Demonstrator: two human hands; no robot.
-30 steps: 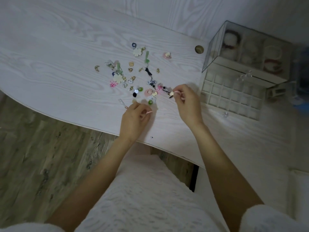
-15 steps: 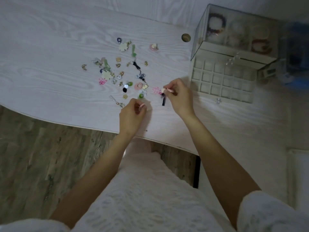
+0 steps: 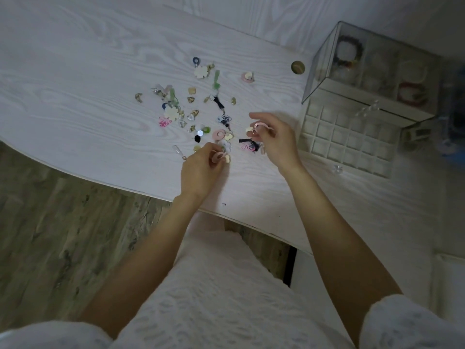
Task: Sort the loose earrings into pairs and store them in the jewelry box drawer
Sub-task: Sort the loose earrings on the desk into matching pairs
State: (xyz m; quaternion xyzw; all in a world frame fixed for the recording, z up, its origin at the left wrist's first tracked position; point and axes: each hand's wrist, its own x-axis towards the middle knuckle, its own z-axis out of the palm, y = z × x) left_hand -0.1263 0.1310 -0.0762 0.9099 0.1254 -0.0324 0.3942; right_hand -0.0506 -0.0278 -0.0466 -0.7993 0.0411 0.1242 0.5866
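Several loose earrings (image 3: 198, 114) lie scattered on the white wood-grain table (image 3: 75, 84). My left hand (image 3: 201, 170) pinches a pink ring earring (image 3: 218, 157) with a cream heart at the near edge of the pile. My right hand (image 3: 276, 139) holds a matching pink ring earring (image 3: 259, 127) just above the table. A black bow earring (image 3: 247, 142) and a pink flower earring lie under my right hand. The jewelry box drawer (image 3: 347, 139), a cream grid of small compartments, stands pulled out to the right of my right hand.
The glass-topped jewelry box (image 3: 370, 71) with bracelets inside stands behind the drawer. A round brass cap (image 3: 298, 67) sits in the table beside it. A clear knob (image 3: 337, 169) lies near the drawer's front. The table's curved edge runs just below my hands.
My right hand has lifted a pink ring earring off the table and dropped the black bow earring. My left hand has raised its pink earring so its ring and heart show.
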